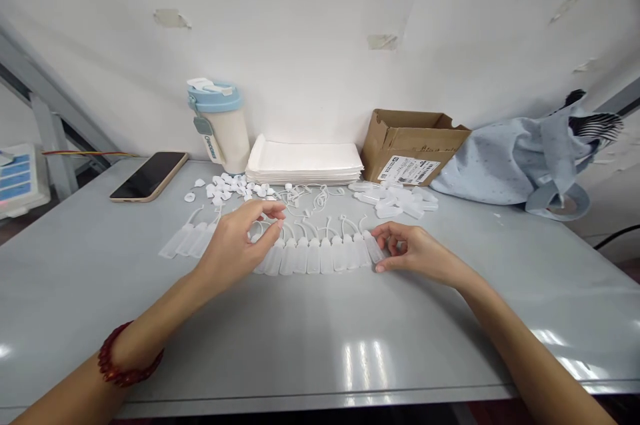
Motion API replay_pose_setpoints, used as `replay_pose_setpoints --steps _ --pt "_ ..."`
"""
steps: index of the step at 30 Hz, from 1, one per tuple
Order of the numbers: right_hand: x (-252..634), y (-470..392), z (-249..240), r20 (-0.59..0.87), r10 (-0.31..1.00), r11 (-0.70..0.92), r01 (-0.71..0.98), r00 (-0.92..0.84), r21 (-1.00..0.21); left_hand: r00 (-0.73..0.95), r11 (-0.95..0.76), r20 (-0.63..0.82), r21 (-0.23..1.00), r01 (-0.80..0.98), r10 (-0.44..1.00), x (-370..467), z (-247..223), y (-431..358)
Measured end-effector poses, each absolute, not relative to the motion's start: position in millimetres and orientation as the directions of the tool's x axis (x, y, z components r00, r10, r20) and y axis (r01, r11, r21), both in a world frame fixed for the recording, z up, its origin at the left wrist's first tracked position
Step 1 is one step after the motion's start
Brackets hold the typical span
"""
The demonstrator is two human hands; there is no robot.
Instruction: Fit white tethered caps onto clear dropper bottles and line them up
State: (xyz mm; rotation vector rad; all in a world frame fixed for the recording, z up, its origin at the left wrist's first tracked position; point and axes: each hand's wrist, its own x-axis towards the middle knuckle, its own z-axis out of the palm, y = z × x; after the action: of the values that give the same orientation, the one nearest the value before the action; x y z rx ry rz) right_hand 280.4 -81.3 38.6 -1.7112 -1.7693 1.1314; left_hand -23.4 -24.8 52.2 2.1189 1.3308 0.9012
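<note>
A row of translucent plastic sleeves (313,257), each with a thin white cord loop at its top, lies across the middle of the table. My right hand (407,251) is at the row's right end, thumb and fingers closed around the edge of the last sleeve (373,248). Over the left part of the row hovers my left hand (240,238), its thumb and fingers apart and nothing visible between them; it hides some sleeves. Behind the row lie small white caps (223,188), loose white cords (320,198) and a pile of clear sleeves (397,198).
Along the wall stand a cream tumbler with a blue lid (225,125), a stack of white envelopes (305,161), an open cardboard box (407,148) and a light blue cloth bag (500,158). A phone (149,176) lies at the left. The table's front edge (320,397) runs nearest me.
</note>
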Motion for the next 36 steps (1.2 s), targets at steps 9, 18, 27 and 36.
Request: replay_pose_setpoints --steps 9,18,27,36 --pt "277.0 -83.6 40.1 -0.253 0.963 -0.120 0.685 -0.097 -0.719 0.313 -0.403 0.261 0.691 0.600 0.913 -22.3 48.0 -26.1" --pt "282.3 -82.1 38.8 -0.224 0.966 -0.085 0.662 -0.127 -0.745 0.313 -0.424 0.288 0.663 0.617 0.905 -22.9 44.5 -22.9" --pt "285.4 -83.0 46.0 -0.245 0.956 -0.081 0.662 -0.159 -0.745 0.289 -0.400 0.277 0.669 0.627 0.917 -22.3 45.8 -22.3" --pt "281.6 -82.5 37.7 -0.201 0.964 -0.048 0.629 -0.175 -0.776 0.290 -0.395 0.269 0.675 0.624 0.918 -21.4 44.6 -20.8"
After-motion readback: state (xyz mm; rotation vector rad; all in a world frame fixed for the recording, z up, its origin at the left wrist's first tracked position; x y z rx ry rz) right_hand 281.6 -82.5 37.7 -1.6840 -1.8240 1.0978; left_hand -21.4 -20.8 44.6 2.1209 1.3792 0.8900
